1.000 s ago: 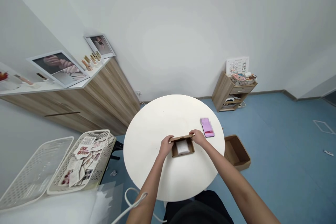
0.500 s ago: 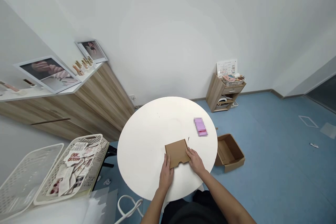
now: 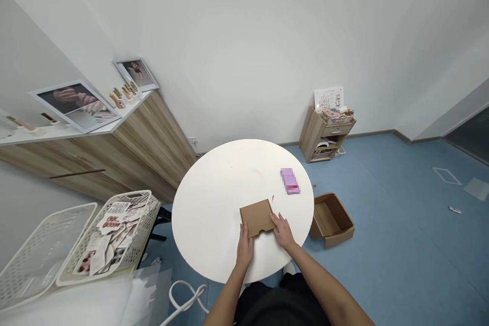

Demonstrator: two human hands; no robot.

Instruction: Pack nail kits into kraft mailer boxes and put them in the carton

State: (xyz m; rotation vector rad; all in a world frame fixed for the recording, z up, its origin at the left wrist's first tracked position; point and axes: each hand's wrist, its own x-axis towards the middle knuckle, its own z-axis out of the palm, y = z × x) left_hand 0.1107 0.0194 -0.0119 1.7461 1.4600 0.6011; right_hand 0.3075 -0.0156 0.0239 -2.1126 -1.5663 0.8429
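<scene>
A small brown cardboard box [image 3: 256, 216] lies shut on the round white table [image 3: 214, 198]. My left hand [image 3: 244, 248] rests at the box's near left corner with fingers laid flat against its edge. My right hand [image 3: 283, 231] presses flat on the near right corner of the lid. A pink phone-sized object [image 3: 290, 181] lies on the table beyond the box, to the right, apart from both hands.
An open empty cardboard box [image 3: 331, 219] sits on the blue floor right of the table. White baskets [image 3: 114, 237] with printed packets stand at the left. A wooden counter [image 3: 114, 137] runs along the left wall, and a small wooden shelf [image 3: 323, 132] stands by the far wall.
One second ago the box was open with a white item inside and both hands on its far flap. The lid is now closed and both hands have moved to its near edge.
</scene>
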